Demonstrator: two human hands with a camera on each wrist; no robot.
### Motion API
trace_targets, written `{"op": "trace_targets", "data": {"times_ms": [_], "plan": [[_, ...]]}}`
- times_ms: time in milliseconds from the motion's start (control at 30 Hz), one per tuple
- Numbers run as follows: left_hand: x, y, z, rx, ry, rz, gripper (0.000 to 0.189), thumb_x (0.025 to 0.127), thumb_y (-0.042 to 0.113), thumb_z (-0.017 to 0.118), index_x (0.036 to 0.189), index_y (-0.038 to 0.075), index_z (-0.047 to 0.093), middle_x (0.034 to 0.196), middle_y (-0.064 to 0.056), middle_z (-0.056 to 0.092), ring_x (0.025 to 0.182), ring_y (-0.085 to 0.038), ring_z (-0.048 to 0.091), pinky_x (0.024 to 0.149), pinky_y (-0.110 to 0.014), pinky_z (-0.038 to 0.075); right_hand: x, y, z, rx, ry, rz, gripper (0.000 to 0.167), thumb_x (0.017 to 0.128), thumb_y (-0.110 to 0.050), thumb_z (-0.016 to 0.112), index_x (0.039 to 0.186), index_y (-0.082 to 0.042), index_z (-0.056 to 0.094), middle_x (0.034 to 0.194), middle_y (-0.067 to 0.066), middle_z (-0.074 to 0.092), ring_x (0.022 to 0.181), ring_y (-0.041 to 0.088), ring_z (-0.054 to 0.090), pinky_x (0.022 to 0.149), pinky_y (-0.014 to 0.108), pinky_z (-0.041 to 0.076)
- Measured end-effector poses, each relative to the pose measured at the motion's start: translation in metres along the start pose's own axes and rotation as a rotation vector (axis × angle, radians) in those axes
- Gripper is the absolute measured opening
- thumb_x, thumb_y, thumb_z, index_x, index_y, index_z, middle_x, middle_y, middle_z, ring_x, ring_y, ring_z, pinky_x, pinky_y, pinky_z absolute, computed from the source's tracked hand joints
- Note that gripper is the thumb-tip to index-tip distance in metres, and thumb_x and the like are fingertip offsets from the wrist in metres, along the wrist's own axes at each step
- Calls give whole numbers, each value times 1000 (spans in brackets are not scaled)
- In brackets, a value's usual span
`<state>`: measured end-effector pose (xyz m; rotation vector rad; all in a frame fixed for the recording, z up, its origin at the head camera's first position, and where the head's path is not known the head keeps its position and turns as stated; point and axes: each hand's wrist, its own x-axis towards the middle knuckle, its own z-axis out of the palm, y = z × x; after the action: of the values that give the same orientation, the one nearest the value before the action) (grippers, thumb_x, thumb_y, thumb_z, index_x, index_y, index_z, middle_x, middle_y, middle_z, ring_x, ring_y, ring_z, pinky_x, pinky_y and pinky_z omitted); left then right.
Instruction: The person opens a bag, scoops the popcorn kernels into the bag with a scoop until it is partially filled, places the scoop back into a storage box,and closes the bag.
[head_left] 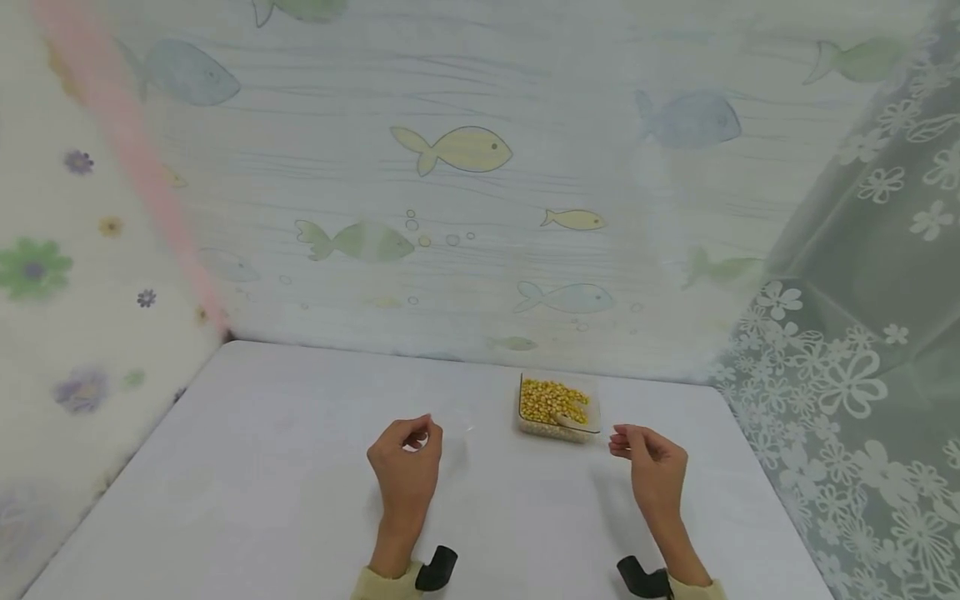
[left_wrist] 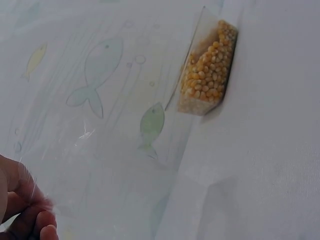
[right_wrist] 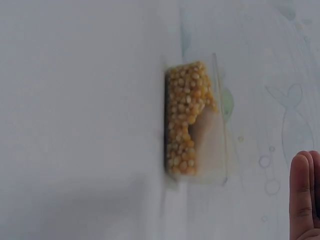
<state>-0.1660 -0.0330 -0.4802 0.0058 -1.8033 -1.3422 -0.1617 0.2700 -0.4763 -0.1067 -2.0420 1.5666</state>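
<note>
In the head view my left hand (head_left: 408,462) is raised over the table, thumb and forefinger meeting in a ring. It pinches a thin clear plastic bag (left_wrist: 86,134), which shows mostly as glints and creases in the left wrist view. A clear rectangular container (head_left: 558,433) of yellow corn kernels (head_left: 547,402) stands farther back, between the two hands. The kernels slope away from a hollow at one side, where a pale beige patch shows. Just to the right of the container, my right hand (head_left: 656,467) hovers with fingers extended together and nothing visible in them.
The white table (head_left: 285,467) runs back to a wall hanging (head_left: 465,275) printed with fish. A flower-printed cloth (head_left: 75,333) hangs on the left, a sheer floral curtain (head_left: 862,400) on the right. Black wrist mounts (head_left: 437,569) sit at both cuffs.
</note>
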Motion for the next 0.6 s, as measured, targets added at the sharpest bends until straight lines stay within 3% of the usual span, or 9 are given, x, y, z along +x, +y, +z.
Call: {"op": "trace_targets", "data": {"times_ms": [167, 300, 433, 600], "plan": [[1, 0, 1, -13, -28, -48, 20, 74, -17, 71, 83, -1, 79, 69, -7, 71, 60, -19, 62, 54, -17, 47, 3, 12, -18, -63, 112, -32, 27, 102, 0, 52, 91, 12, 73, 75, 2, 72, 62, 2, 69, 62, 17, 58], [2, -2, -1, -4, -31, -39, 21, 74, -18, 71, 84, -1, 79, 70, -7, 71, 60, -18, 61, 54, -15, 47, 2, 20, -24, -100, 144, 18, 31, 105, -6, 50, 93, 13, 72, 74, -2, 71, 63, 3, 69, 64, 16, 57], [3, -4, -3, 1, -37, -27, 21, 75, -18, 71, 84, -1, 80, 70, -7, 71, 60, -17, 61, 54, -14, 47, 0, 24, -24, -146, 78, 155, 38, 107, -17, 48, 102, 11, 72, 81, 8, 72, 68, 7, 71, 67, 16, 57], [2, -2, -5, 5, -55, -36, 20, 76, -17, 72, 85, -1, 80, 70, -5, 71, 61, -15, 60, 54, -15, 47, -3, 23, -17, -179, -107, 321, 52, 110, -32, 43, 107, 13, 70, 89, 16, 73, 71, 7, 69, 68, 17, 57]]}}
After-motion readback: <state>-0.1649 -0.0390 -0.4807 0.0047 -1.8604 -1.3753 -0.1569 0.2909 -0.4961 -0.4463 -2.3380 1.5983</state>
